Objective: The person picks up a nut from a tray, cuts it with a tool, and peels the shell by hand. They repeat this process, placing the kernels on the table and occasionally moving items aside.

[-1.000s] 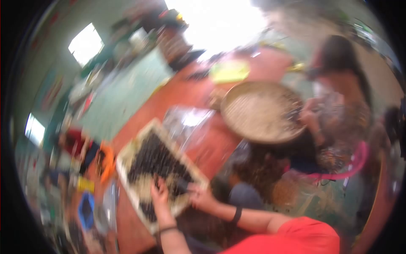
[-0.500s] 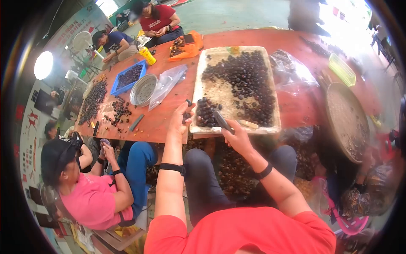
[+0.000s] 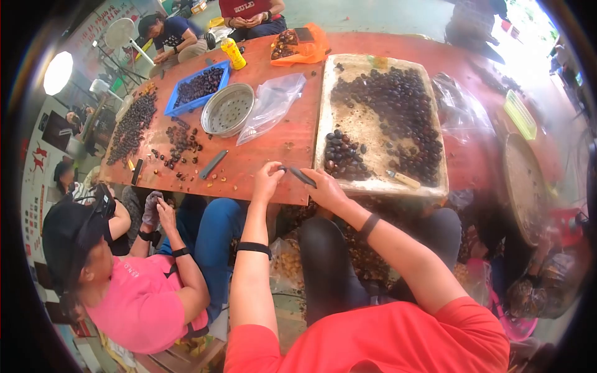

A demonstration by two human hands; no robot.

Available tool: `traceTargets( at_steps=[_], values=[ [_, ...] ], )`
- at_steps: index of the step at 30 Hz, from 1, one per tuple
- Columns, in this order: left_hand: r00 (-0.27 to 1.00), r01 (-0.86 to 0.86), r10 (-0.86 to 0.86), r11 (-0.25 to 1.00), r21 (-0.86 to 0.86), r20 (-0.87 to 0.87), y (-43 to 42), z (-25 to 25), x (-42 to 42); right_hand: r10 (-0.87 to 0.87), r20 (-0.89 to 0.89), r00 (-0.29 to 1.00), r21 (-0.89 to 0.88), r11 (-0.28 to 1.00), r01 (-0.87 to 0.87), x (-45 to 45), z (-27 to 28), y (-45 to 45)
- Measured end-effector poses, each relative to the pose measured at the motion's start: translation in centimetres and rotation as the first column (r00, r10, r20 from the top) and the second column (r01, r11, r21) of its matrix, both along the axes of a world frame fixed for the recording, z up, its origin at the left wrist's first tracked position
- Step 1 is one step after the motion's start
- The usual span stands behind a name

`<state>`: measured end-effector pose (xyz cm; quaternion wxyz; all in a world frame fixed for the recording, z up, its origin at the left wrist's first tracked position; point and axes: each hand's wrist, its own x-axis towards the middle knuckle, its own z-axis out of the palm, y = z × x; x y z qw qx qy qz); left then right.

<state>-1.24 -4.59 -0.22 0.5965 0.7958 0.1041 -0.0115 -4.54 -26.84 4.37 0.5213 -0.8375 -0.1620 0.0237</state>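
Note:
My left hand (image 3: pixel 268 180) is closed, pinching a small dark nut (image 3: pixel 283 168) between thumb and fingertips. In my right hand (image 3: pixel 326 189) is a grey-handled tool (image 3: pixel 302 176) that looks like a small knife; its tip meets or nearly meets the nut, and its blade cannot be made out. Both hands are over the table's near edge, just left of a white foam tray (image 3: pixel 322 118). Dark brown nuts (image 3: pixel 398 102) fill much of that tray, with a separate pile (image 3: pixel 342 155) at its near left. A wooden-handled knife (image 3: pixel 404 179) lies near its front.
On the red table (image 3: pixel 273 155) are a similar grey tool (image 3: pixel 213 165), a metal colander (image 3: pixel 228 110), a plastic bag (image 3: pixel 272 109), a blue basket (image 3: pixel 174 110) and loose nuts (image 3: pixel 134 127). A person in pink (image 3: pixel 140 292) sits close on my left. A round woven tray (image 3: pixel 522 186) stands right.
My hands have come together left of the foam tray; the tool has moved from over the tray to the nut in my left hand. The view has shifted left and down.

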Motion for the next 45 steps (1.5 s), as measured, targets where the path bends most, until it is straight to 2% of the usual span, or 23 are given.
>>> traceTargets(
  at_steps=[2,5,7,9,14,17,21,26,30,34,36,38,43,45],
  values=[
    [0.998,0.049,-0.051,0.994,0.101,0.025,1.2,-1.9,0.4,0.015,0.027,1.000,-0.007,1.000,-0.014,0.8,-1.3,1.0],
    [0.996,0.047,-0.058,0.986,0.158,0.069,1.5,-2.2,0.5,0.049,0.036,0.998,-0.055,0.997,-0.047,1.8,-1.9,1.7],
    [0.997,0.044,-0.054,0.983,0.179,0.050,1.4,-1.9,0.6,0.067,0.014,0.998,-0.096,0.993,-0.066,2.1,-2.1,2.0],
    [0.998,0.045,-0.054,0.978,0.205,0.038,1.3,-1.5,0.6,0.073,0.070,0.995,-0.089,0.994,-0.067,2.5,-2.4,2.0],
    [0.994,0.088,-0.100,0.968,0.235,0.039,1.0,-0.1,0.6,0.069,0.072,0.995,-0.064,0.996,-0.065,2.6,-2.7,2.2],
    [0.990,0.103,-0.115,0.985,0.141,0.077,1.6,-1.3,1.0,0.060,0.047,0.997,-0.077,0.995,-0.056,2.3,-2.7,2.3],
    [0.986,0.124,-0.142,0.976,0.176,0.091,1.8,-1.1,1.2,0.052,0.043,0.998,-0.111,0.993,-0.047,2.2,-3.1,2.5],
    [0.996,0.091,-0.089,0.993,0.077,-0.022,1.5,-0.2,1.3,0.028,0.045,0.999,-0.166,0.986,-0.020,1.5,-4.0,2.4],
    [0.997,0.077,-0.077,0.993,0.091,0.000,1.5,-0.2,1.1,0.063,-0.035,0.997,-0.259,0.963,-0.070,1.2,-4.1,2.1],
    [0.995,0.070,-0.084,0.975,0.211,0.058,2.0,-0.7,0.6,0.081,-0.058,0.995,-0.210,0.973,-0.092,1.4,-3.4,2.0],
    [0.993,0.070,-0.092,0.966,0.250,0.079,2.1,-0.7,0.3,0.035,0.040,0.999,-0.040,0.999,-0.034,1.1,-2.4,2.0],
    [0.997,0.043,-0.057,0.969,0.244,0.052,1.7,-0.4,-0.2,0.055,0.026,0.998,-0.023,0.998,-0.054,1.1,-1.0,2.1],
    [0.997,0.015,-0.036,0.965,0.263,0.075,1.4,-0.7,-0.5,0.057,-0.005,0.998,0.012,0.998,-0.057,1.5,-1.3,3.2],
    [0.996,0.011,-0.032,0.966,0.259,0.080,1.4,-0.9,-0.4,0.079,0.024,0.997,-0.048,0.996,-0.077,1.2,-1.2,3.2]
  ],
)
